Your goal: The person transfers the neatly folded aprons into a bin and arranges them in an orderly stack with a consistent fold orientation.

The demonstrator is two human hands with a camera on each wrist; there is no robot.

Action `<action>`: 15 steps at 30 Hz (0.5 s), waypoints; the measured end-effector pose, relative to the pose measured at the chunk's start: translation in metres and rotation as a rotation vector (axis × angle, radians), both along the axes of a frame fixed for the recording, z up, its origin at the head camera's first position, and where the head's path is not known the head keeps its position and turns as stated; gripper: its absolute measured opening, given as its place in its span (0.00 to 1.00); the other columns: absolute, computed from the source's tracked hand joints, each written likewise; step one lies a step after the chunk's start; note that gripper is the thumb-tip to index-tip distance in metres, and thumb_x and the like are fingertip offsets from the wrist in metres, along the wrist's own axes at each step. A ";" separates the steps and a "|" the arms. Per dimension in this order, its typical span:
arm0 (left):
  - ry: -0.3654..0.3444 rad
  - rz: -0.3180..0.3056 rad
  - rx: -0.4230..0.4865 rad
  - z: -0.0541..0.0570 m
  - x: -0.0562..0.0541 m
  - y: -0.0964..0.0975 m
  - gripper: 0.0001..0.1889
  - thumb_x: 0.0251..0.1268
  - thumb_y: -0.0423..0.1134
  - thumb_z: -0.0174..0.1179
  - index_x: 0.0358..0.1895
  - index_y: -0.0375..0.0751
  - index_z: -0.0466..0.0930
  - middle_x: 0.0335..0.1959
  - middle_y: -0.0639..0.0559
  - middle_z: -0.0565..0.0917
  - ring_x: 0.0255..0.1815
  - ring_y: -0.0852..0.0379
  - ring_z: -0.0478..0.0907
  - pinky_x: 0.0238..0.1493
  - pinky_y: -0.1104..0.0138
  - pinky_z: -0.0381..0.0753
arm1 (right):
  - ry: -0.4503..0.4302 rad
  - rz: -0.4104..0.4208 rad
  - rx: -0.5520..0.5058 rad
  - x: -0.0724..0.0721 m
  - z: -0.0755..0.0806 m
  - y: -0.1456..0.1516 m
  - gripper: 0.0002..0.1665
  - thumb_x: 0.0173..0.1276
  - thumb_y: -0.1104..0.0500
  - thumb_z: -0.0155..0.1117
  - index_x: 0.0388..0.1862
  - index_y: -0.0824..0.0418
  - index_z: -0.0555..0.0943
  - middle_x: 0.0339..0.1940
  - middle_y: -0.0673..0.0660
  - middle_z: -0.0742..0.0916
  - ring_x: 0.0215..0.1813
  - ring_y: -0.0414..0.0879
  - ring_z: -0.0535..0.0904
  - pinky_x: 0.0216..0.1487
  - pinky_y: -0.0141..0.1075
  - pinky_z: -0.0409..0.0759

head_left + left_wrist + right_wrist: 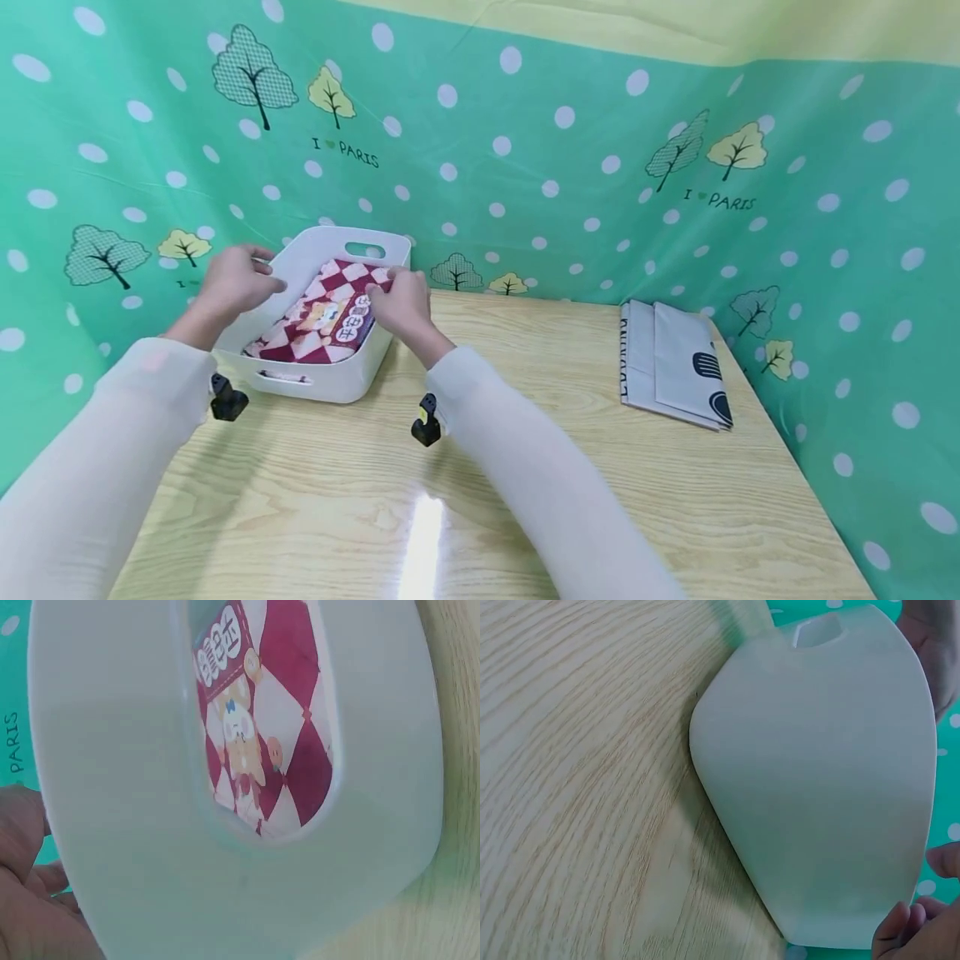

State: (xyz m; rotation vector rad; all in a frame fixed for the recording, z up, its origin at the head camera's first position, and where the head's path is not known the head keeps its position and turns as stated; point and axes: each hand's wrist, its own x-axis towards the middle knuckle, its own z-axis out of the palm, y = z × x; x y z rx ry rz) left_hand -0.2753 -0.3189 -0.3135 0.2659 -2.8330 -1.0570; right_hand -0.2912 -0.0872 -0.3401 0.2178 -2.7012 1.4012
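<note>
A white plastic basket (345, 385) with slot handles stands at the back left of the table. Inside it lies a flat, folded piece (311, 329) in dark red and white checks, printed with a cartoon animal and white characters; the left wrist view shows it through the slot. My left hand (238, 279) is at the basket's left rim, thumb toward the inside and fingers loosely bent. At the right rim is my right hand (405, 307). In the right wrist view its bent fingers (894, 924) overlap the outer wall, with the thumb apart from them. Neither palm shows in the head view.
A folded pale grey sheet (667, 367) with dark print lies at the table's right side. Green dotted cloth (525, 200) hangs behind and at both sides. Bare wood (540, 392) of the table runs between basket and sheet. Black camera mounts (227, 400) hang under both cuffs.
</note>
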 end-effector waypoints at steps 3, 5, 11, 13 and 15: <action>-0.004 0.004 -0.007 -0.003 0.000 0.004 0.29 0.70 0.34 0.61 0.70 0.26 0.66 0.58 0.28 0.74 0.55 0.31 0.73 0.49 0.47 0.79 | 0.011 0.017 -0.050 -0.003 -0.004 0.006 0.24 0.74 0.56 0.66 0.65 0.62 0.80 0.50 0.56 0.80 0.51 0.45 0.74 0.53 0.35 0.78; -0.004 -0.003 0.002 -0.004 0.000 0.010 0.28 0.71 0.34 0.60 0.69 0.26 0.67 0.58 0.27 0.74 0.56 0.31 0.73 0.52 0.45 0.79 | 0.024 0.026 -0.090 -0.005 -0.006 0.011 0.22 0.73 0.58 0.66 0.63 0.62 0.81 0.47 0.54 0.80 0.48 0.43 0.74 0.50 0.34 0.78; 0.005 -0.062 0.004 -0.006 0.002 0.031 0.26 0.73 0.35 0.59 0.69 0.26 0.67 0.60 0.27 0.74 0.55 0.31 0.73 0.52 0.47 0.82 | 0.059 0.074 -0.188 -0.010 -0.009 0.032 0.18 0.73 0.62 0.64 0.60 0.65 0.82 0.46 0.55 0.81 0.46 0.44 0.77 0.48 0.33 0.80; 0.015 -0.087 0.003 -0.005 0.003 0.040 0.26 0.72 0.35 0.60 0.69 0.27 0.68 0.59 0.28 0.75 0.53 0.33 0.75 0.47 0.52 0.84 | 0.065 0.083 -0.208 -0.011 -0.009 0.041 0.17 0.74 0.63 0.63 0.59 0.65 0.82 0.46 0.56 0.81 0.46 0.45 0.77 0.46 0.33 0.80; 0.025 -0.111 0.003 -0.004 0.004 0.048 0.26 0.72 0.36 0.60 0.69 0.28 0.68 0.58 0.29 0.75 0.51 0.35 0.76 0.42 0.56 0.85 | 0.067 0.086 -0.224 -0.012 -0.010 0.050 0.16 0.74 0.63 0.63 0.59 0.65 0.81 0.46 0.56 0.82 0.45 0.45 0.78 0.44 0.33 0.81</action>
